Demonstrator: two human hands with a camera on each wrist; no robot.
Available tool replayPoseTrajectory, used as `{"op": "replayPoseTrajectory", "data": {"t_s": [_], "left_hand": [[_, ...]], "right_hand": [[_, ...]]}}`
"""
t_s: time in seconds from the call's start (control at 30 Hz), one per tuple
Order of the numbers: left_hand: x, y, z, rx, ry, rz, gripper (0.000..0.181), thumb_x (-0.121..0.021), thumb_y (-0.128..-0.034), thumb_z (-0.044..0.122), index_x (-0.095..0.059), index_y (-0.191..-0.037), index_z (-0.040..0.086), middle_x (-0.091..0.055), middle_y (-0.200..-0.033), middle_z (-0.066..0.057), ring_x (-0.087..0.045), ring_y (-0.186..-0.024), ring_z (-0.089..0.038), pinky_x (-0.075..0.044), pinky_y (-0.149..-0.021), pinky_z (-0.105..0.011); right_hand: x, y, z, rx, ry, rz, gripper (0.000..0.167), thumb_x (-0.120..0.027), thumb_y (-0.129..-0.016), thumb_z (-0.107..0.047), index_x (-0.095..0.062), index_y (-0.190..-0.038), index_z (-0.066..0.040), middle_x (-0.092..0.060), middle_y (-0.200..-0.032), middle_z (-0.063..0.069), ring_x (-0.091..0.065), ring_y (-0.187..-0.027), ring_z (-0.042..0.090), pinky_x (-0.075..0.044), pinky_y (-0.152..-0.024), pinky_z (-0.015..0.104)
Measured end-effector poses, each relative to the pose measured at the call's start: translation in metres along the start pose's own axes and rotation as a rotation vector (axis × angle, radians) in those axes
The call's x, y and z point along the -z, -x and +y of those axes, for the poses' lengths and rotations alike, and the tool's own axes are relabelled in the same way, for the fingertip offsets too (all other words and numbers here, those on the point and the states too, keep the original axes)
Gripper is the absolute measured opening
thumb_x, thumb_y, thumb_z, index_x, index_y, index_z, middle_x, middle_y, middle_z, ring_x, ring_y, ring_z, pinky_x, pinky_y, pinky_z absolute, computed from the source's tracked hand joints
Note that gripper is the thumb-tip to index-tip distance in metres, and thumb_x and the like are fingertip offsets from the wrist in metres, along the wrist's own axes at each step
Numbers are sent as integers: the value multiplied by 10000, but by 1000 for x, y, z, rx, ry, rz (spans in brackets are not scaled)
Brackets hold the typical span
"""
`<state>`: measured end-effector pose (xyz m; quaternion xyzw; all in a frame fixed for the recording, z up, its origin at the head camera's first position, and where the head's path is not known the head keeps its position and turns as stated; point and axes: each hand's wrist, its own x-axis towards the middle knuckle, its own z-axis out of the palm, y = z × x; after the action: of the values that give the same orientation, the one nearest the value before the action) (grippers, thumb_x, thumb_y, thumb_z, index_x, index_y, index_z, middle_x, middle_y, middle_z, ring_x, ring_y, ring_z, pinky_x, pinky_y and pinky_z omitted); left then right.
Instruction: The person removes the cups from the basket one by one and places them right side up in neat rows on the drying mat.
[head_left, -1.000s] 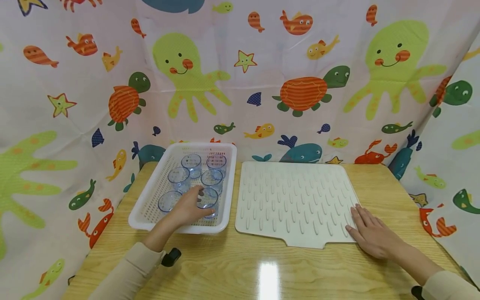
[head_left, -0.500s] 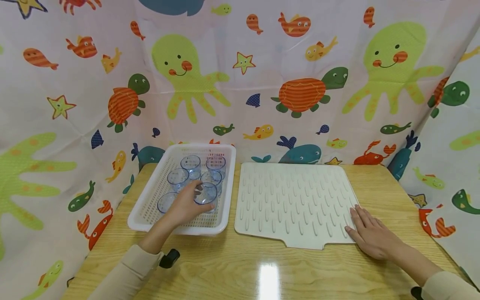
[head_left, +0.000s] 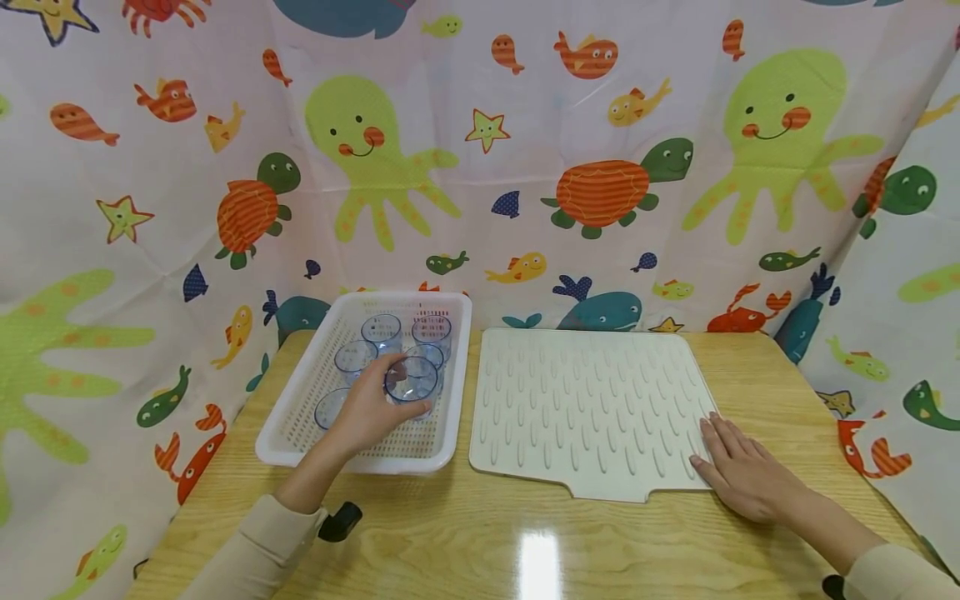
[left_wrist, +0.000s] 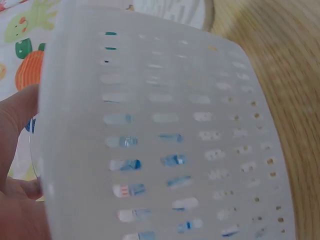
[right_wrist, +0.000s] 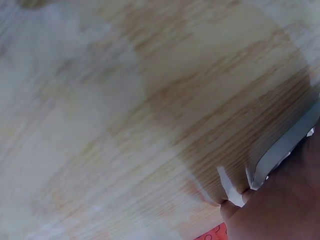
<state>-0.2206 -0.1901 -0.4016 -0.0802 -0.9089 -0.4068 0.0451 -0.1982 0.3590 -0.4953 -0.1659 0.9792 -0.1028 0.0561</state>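
Note:
In the head view my left hand (head_left: 372,409) grips a clear blue-tinted glass (head_left: 412,380) by its side, thumb in front and fingers behind. The glass is lifted a little above the floor of a white perforated basket (head_left: 452,417). Several similar glasses stand in the basket behind and left of it, such as one glass (head_left: 382,328) at the back. My right hand (head_left: 750,475) lies flat with its fingers on the right edge of a cream ridged drying board (head_left: 600,408). In the left wrist view the basket wall hides most of the held glass.
The basket stands at the left of a wooden table (head_left: 450,542), with the board close beside it on the right. A curtain (head_left: 480,108) printed with sea animals hangs behind the table and along both sides.
My left hand has raised the gripped glass upward from its place among the others in the basket. The right hand stays on the board's edge.

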Motion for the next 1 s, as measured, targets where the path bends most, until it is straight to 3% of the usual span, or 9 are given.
{"op": "replayPoseTrajectory", "data": {"t_s": [0.43,1.0], "left_hand": [[-2,-1,19,65,104,-5,880,-887,-796,300,-423,-1514,92,-516,-1436,-146,-506,-1317,-351,-446,-1079,-574],[-1,-7,41,5,131,13,874,-887,-797,257,-430,-1527,108,-476,-1490,-140,-493,-1336,-350,-442,-1083,-588]], "right_hand": [[-3,0,5,-9,-7,-16,794,-377,-1094,-485,-207,-1552,141,-167,-1604,392,-193,-1450,590,-195,-1104,760],[0,0,0,-18,18,-17,790,-383,-1093,-482,-231,-1543,149,-177,-1601,394,-205,-1448,589,-221,-1101,755]]}}
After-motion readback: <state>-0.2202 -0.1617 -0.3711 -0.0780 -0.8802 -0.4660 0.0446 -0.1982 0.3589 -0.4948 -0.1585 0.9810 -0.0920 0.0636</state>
